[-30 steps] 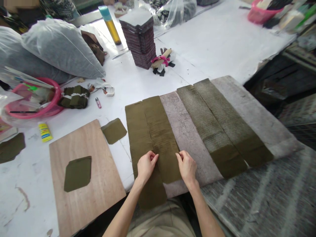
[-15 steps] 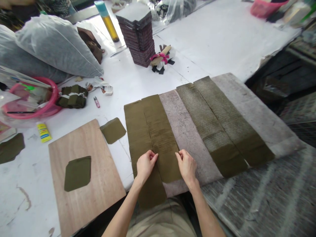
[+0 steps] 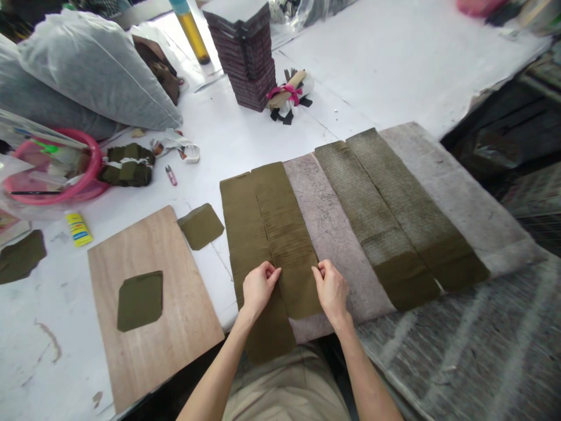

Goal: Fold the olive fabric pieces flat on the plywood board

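Olive-green fabric pieces lie overlapped in columns on a greyish, stained board (image 3: 333, 216). My left hand (image 3: 259, 289) and my right hand (image 3: 332, 290) pinch the two side edges of one fabric piece (image 3: 300, 289) in the second column from the left. Thumb and fingertips are pressed together on both hands. Left of it runs another fabric column (image 3: 243, 222), which hangs over the board's near edge. To the right, two more fabric columns (image 3: 379, 204) show a whitish, speckled surface, with plain olive strips at their near ends.
A wooden board (image 3: 184, 327) at left carries a stack of olive patches (image 3: 141, 301). Around it are a loose patch (image 3: 201, 226), a yellow tube (image 3: 79, 228), a pink basket (image 3: 94, 169) and thread snips (image 3: 170, 175). A tall dark stack (image 3: 249, 64) stands behind.
The view has shifted slightly, so most things sit a little higher in the picture. Both hands keep their pinch on the fabric piece in nearly the same place.
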Tool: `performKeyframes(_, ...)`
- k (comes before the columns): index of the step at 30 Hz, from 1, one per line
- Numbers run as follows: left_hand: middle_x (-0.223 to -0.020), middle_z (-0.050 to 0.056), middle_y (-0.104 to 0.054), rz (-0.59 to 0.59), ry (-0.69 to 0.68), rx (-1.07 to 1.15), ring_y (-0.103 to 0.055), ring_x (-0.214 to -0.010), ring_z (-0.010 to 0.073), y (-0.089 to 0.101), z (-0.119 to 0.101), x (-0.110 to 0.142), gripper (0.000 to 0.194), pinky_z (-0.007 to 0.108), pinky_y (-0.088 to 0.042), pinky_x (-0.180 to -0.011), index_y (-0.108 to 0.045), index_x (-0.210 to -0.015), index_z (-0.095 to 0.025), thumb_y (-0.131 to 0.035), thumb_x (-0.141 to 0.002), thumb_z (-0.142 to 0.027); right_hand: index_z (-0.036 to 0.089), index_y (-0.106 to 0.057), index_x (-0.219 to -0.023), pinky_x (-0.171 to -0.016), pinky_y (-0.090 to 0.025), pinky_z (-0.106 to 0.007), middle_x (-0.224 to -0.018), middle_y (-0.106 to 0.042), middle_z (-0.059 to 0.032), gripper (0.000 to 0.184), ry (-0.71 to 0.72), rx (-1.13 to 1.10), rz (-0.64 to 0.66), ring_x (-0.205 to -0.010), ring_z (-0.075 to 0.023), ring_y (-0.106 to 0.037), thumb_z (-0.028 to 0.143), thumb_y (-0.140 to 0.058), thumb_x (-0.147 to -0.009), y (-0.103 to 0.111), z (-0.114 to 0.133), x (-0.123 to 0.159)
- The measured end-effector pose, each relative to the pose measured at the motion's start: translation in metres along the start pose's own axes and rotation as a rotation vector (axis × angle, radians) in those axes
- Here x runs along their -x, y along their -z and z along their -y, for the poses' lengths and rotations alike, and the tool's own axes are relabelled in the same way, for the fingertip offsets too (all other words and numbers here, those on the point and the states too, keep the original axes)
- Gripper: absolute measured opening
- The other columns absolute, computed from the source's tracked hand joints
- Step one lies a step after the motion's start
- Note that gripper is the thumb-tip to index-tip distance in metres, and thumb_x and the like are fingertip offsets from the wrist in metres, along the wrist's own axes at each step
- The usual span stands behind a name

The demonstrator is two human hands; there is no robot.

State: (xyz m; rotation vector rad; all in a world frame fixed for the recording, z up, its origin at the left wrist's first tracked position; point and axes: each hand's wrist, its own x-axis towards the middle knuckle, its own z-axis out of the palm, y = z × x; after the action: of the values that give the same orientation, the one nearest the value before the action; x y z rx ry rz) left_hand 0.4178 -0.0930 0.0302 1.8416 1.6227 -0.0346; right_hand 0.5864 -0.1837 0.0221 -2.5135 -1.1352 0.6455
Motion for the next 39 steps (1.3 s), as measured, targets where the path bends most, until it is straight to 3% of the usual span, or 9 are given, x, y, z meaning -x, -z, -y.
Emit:
performKeyframes(11,-0.062,-0.003,-0.061,-0.021,0.003,0.015,-0.054,-0.058,0.0125,-0.003,0.003,0.0,0.027,0.023,-0.028,-0.052,-0.057,-0.069,-0.021,-0.055,-0.082,-0.045,0.022,-0.048,-0.106,-0.053,-0.029,-0.026,-0.092,-0.067,-0.0026,0.018,0.008,0.173,-0.051,-0.065,-0.0157,-0.062,0.033,-0.046,-0.093,-0.004,0.011,0.007)
performKeyframes(15,-0.062,-0.004,-0.061,-0.027,0.008,0.013,-0.055,-0.058,0.0122,-0.004,0.004,0.0,0.026,0.023,-0.028,-0.052,-0.056,-0.07,-0.021,-0.056,-0.081,-0.045,0.021,-0.048,-0.111,-0.052,-0.032,-0.026,-0.104,-0.062,-0.006,0.021,0.029,0.207,-0.093,-0.066,-0.0147,-0.063,0.033,-0.044,-0.093,-0.005,0.013,0.009)
performKeyframes(20,-0.062,-0.004,-0.061,-0.039,0.009,0.006,-0.055,-0.058,0.0119,-0.004,0.003,0.001,0.024,0.023,-0.028,-0.052,-0.056,-0.071,-0.022,-0.057,-0.081,-0.044,0.022,-0.052,-0.108,-0.052,-0.036,-0.026,-0.103,-0.057,-0.006,0.02,0.062,0.208,-0.127,-0.069,-0.0152,-0.062,0.032,-0.045,-0.092,0.001,0.01,0.009)
performKeyframes(25,-0.061,-0.004,-0.06,-0.053,0.005,0.016,-0.054,-0.057,0.0117,-0.004,0.001,0.0,0.025,0.023,-0.028,-0.052,-0.055,-0.07,-0.021,-0.057,-0.081,-0.044,0.018,-0.053,-0.115,-0.081,-0.045,-0.035,-0.118,-0.054,-0.0135,0.028,0.191,0.107,-0.236,-0.107,-0.0242,-0.054,0.032,-0.043,-0.093,0.008,0.01,0.014)
performKeyframes(29,-0.06,-0.004,-0.059,-0.05,-0.003,0.036,-0.054,-0.057,0.0116,-0.004,0.002,0.001,0.025,0.022,-0.03,-0.052,-0.056,-0.07,-0.021,-0.058,-0.081,-0.043,0.018,-0.041,-0.135,-0.106,-0.031,-0.045,-0.141,-0.042,-0.0126,0.043,0.521,0.123,-0.14,-0.133,-0.0249,-0.034,0.029,-0.042,-0.094,-0.008,0.011,0.018)
performKeyframes(32,-0.061,-0.003,-0.06,-0.077,-0.024,0.069,-0.055,-0.056,0.0113,-0.003,0.002,0.006,0.023,0.022,-0.036,-0.054,-0.056,-0.075,-0.02,-0.052,-0.085,-0.041,0.017,-0.03,-0.143,-0.111,-0.023,-0.046,-0.148,-0.033,-0.0105,0.054,0.638,0.155,-0.048,-0.139,-0.0234,-0.022,0.028,-0.045,-0.093,-0.028,0.008,0.018)
performKeyframes(34,-0.072,0.0,-0.064,-0.158,-0.1,0.058,-0.059,-0.064,0.0122,-0.003,0.0,0.01,0.022,0.023,-0.043,-0.061,-0.058,-0.085,-0.02,-0.045,-0.089,-0.037,0.016,-0.026,-0.145,-0.112,-0.021,-0.047,-0.15,-0.03,-0.0103,0.058,0.639,0.154,-0.027,-0.14,-0.0234,-0.019,0.028,-0.046,-0.092,-0.037,0.005,0.017)
performKeyframes(36,-0.099,0.006,-0.067,-0.246,-0.25,-0.01,-0.063,-0.089,0.0158,-0.006,-0.003,0.012,0.024,0.028,-0.048,-0.078,-0.059,-0.102,-0.019,-0.04,-0.092,-0.03,0.017,-0.024,-0.146,-0.113,-0.02,-0.049,-0.15,-0.028,-0.01,0.06,0.626,0.146,-0.022,-0.141,-0.0239,-0.017,0.028,-0.047,-0.091,-0.04,0.004,0.017)
performKeyframes(39,-0.138,0.011,-0.048,-0.284,-0.542,-0.185,-0.043,-0.129,0.0217,-0.017,-0.003,0.01,0.038,0.038,-0.039,-0.104,-0.049,-0.128,-0.016,-0.036,-0.092,-0.021,0.018,-0.024,-0.146,-0.113,-0.02,-0.049,-0.151,-0.027,-0.009,0.06,0.605,0.132,-0.034,-0.14,-0.0243,-0.019,0.027,-0.047,-0.091,-0.035,0.004,0.02)
